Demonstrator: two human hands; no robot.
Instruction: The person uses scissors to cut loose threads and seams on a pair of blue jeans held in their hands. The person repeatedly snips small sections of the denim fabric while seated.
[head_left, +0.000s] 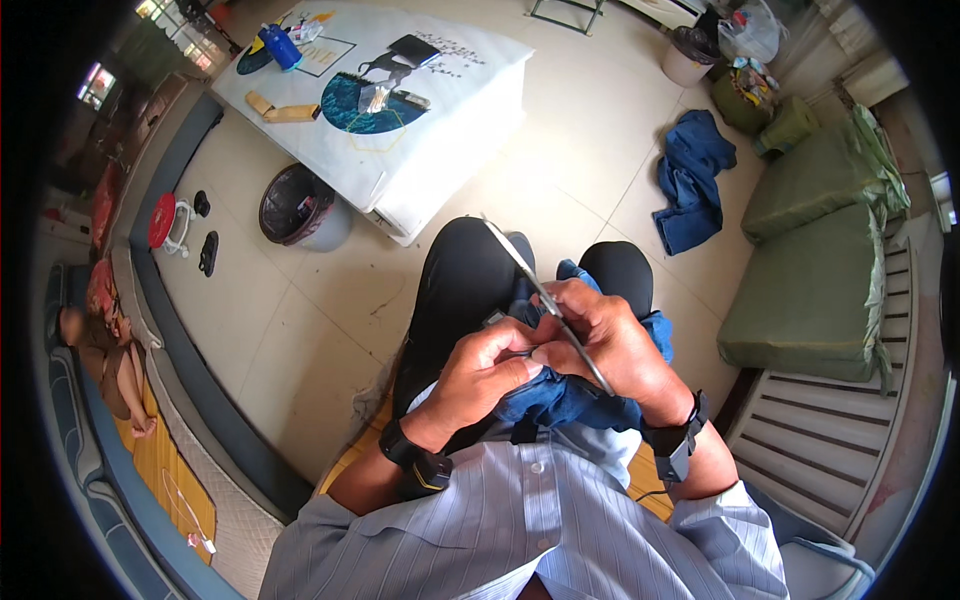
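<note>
Dark blue denim cloth (560, 398) lies bunched across my lap, between and over my black-trousered knees. My left hand (485, 365) is closed, pinching a fold of this denim between thumb and fingers. Close against it, my right hand (610, 335) is closed round a long slim metal tool (522, 266) that slants from the far left to the near right, its narrow tip pointing away from me. The exact kind of tool cannot be made out. My right thumb also meets the denim beside the left thumb. The fingertips under the cloth are partly hidden.
A white table (450, 150) carries a blue bottle (280, 48) and small items. A waste bin (300, 210) stands beside it. Blue jeans (692, 180) lie on the floor at right, near a slatted bench (810, 450) with green cushions (805, 290). Another person (110, 365) rests at far left.
</note>
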